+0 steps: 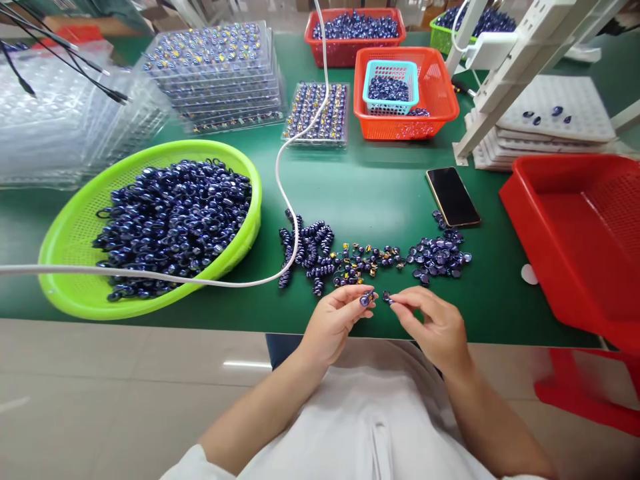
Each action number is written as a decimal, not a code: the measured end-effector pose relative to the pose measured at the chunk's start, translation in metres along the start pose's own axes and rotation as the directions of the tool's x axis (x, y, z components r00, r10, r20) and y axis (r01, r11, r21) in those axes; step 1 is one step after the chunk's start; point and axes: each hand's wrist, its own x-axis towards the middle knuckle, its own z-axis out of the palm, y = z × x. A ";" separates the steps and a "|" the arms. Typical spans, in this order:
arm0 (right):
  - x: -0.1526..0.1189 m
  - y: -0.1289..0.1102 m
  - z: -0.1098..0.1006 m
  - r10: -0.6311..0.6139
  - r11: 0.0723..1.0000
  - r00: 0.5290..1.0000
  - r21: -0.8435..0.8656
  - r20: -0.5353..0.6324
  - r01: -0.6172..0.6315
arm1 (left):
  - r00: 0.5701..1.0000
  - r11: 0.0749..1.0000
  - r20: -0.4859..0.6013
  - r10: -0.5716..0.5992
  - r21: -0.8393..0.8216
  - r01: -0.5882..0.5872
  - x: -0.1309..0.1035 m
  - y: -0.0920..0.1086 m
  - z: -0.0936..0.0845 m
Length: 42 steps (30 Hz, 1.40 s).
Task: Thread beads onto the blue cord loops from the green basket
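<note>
My left hand [345,317] pinches a small glossy dark blue piece [367,299] between thumb and fingertips. In my right hand [431,319] a small dark blue cap [387,297] is gripped by thumb and forefinger. The two parts are close together but apart, just above the table's front edge. Beyond my hands lie loose blue pieces with gold bits [367,257]. To their right is a heap of flat round dark blue caps [438,257], and to their left are stacked rows of dark blue ring-like pieces [311,250].
A green oval basket [50,283] full of looped blue pieces stands left. A white cable [245,283] crosses the green table [385,193]. Filled clear trays [235,100], an orange basket [367,127], a phone [453,196] and a red bin [560,267] stand around.
</note>
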 end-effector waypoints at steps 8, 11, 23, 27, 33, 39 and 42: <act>-0.010 -0.009 0.030 -0.091 0.995 0.977 -0.043 -0.192 0.085 | 1.000 0.999 -0.020 -0.010 -0.047 0.009 -0.002 -0.004 0.005; -0.008 -0.009 0.027 -0.201 0.969 0.971 -0.174 -0.129 0.178 | 0.999 0.999 -0.036 -0.008 -0.037 0.007 -0.002 -0.004 0.001; -0.007 -0.008 0.024 -0.261 0.943 0.965 -0.207 0.030 0.261 | 0.999 1.000 -0.043 0.000 0.005 0.000 -0.007 0.001 -0.009; -0.008 -0.014 0.024 -0.128 0.990 0.992 -0.068 -0.018 0.127 | 0.998 1.000 -0.060 -0.015 -0.004 0.015 -0.008 0.004 -0.010; -0.009 -0.023 0.031 0.287 0.912 0.958 0.309 -0.007 -0.271 | 0.996 0.992 -0.048 0.079 0.106 -0.074 -0.007 -0.005 -0.010; -0.004 -0.026 0.032 0.334 0.863 0.942 0.393 0.027 -0.317 | 0.986 0.968 -0.051 0.159 0.206 -0.146 -0.007 -0.009 -0.012; -0.005 -0.024 0.031 0.305 0.884 0.952 0.361 0.034 -0.297 | 0.978 0.940 -0.075 0.193 0.299 -0.163 -0.011 -0.004 -0.009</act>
